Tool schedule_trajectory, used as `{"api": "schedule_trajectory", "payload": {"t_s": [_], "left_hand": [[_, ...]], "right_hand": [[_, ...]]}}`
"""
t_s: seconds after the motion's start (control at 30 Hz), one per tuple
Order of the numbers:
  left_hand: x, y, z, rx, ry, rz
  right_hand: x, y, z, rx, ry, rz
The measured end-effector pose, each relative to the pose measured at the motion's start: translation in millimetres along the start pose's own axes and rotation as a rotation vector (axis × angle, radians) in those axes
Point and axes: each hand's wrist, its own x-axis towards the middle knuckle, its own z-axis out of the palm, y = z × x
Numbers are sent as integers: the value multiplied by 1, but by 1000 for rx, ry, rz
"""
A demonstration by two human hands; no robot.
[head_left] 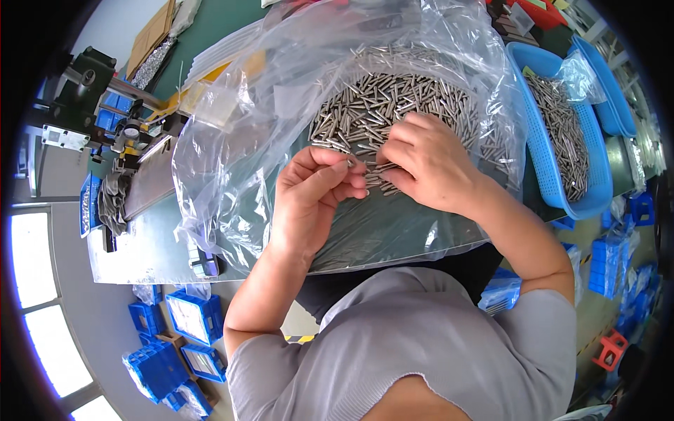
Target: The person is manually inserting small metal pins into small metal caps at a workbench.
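A broad heap of small, slim metal pins [372, 105] lies on clear plastic sheeting [232, 161] spread over the green worktable. At the near edge of the heap, my left hand [309, 193] pinches one metal pin [349, 163] between thumb and forefinger, its other fingers curled. Just to its right, my right hand [432, 165] is bent over the pins with thumb and fingers drawn together. Pin ends show at its fingertips, though its palm side is hidden. The two hands are close but apart.
On the right, a blue perforated basket [530, 126] holds more pins and a clear bag, with another blue basket [611, 105] beside it. A black metal fixture [77, 91] stands at the left. Blue crates [196, 316] are stacked on the floor below the table [140, 259].
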Motion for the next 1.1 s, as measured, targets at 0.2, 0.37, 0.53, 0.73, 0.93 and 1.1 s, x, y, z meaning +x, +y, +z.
{"api": "schedule_trajectory", "payload": {"t_s": [0.2,0.37,0.53,0.73,0.93,1.1], "left_hand": [[1,-1,2,15,-14,-34],[1,-1,1,-11,-42,-44],[2,-3,-2,-46,-62,-96],[1,-3,2,-39,-92,-117],[2,-4,-1,-45,-121,-104],[1,-7,-1,-18,-120,-78]], "right_hand": [[1,7,0,4,46,-77],[7,3,-13,207,109,-5],[14,-13,-34,1041,-59,402],[8,-8,-16,1107,33,407],[8,-7,-13,1215,-59,413],[9,-5,-7,1152,-109,380]]}}
